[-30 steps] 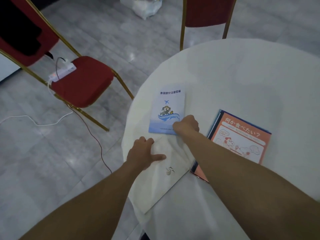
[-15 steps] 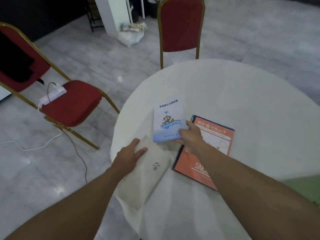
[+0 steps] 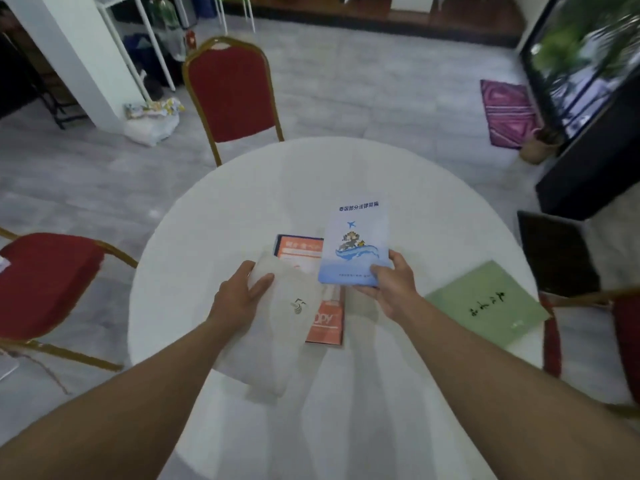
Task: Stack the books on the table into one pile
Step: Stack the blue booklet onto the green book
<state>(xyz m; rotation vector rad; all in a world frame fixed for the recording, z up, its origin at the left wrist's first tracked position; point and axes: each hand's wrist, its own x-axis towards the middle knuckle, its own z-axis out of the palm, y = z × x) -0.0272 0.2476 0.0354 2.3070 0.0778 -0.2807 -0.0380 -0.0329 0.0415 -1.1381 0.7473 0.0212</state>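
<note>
My right hand (image 3: 388, 284) grips the near edge of a blue-and-white booklet (image 3: 355, 239) and holds it lifted above the round white table (image 3: 346, 174). My left hand (image 3: 239, 296) holds a white book (image 3: 280, 327) with a small dark logo; the book lies tilted over the left side of an orange book (image 3: 325, 320). The orange book lies flat on the table, partly hidden by both other books. A pale green book (image 3: 491, 306) lies alone near the table's right edge.
A red chair with a gold frame (image 3: 232, 95) stands behind the table, another (image 3: 45, 282) at the left, a third (image 3: 623, 327) at the right edge. White bags (image 3: 152, 123) lie on the floor by a pillar. A dark cabinet (image 3: 588, 168) stands at right.
My right hand has lifted the blue booklet off the table and carried it right. My left hand has brought the white book over the orange one. The view has swung up and right.
</note>
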